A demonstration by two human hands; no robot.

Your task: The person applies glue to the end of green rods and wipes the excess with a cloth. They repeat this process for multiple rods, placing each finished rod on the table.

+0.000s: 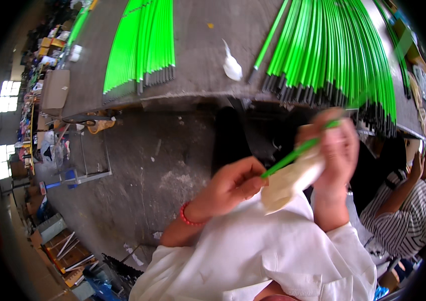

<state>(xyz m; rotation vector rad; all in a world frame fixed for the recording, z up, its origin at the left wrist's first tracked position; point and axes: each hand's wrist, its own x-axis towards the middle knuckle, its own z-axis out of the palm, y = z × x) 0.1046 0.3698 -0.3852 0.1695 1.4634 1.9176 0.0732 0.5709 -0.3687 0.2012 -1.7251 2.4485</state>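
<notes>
My left hand (233, 183), with a red bead bracelet at its wrist, is closed on the near end of a green rod (293, 156). The rod slants up and to the right into my right hand (337, 148), which is smeared by motion. The right fingers are wrapped round the rod together with a cream cloth (293, 183) that hangs below it. Both hands are in front of my body, short of the table edge. Beyond them on the table lies a wide fan of green rods (323, 50) with black ends, close above my right hand.
A second bunch of green rods (142, 45) lies on the grey table (198, 55) at the left. Between the bunches sits a small white bundle (232, 67). A brown stool seat (55, 89) stands left of the table. Another person in a striped shirt (398, 215) is close at my right.
</notes>
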